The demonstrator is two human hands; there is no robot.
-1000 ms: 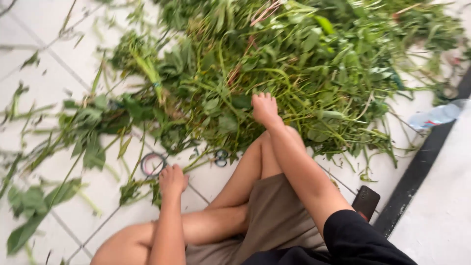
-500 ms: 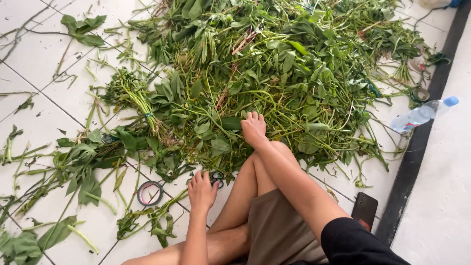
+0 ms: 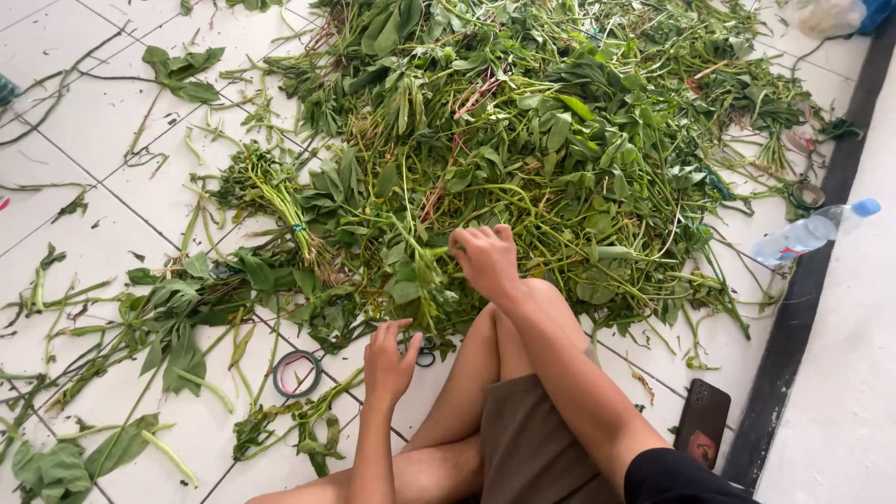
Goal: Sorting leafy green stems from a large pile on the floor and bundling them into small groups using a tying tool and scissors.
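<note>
Right hand (image 3: 487,261) curled, pinching stems at the near edge of the large heap of green leafy stalks (image 3: 560,140). Left hand (image 3: 387,359) fingers spread, over scissors (image 3: 425,353) on the white tiled floor (image 3: 84,121), near right of a tape roll (image 3: 297,373).

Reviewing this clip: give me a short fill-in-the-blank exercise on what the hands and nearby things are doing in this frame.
1. The right hand grips stems at the near edge of the big ____ of leafy greens.
2. The left hand reaches toward a pair of ____ lying on the tiled floor.
3. The roll of tape lies to the ____ of the left hand.
4. The plastic bottle lies on its ____ with a blue cap.

Missing words: pile; scissors; left; side
</note>
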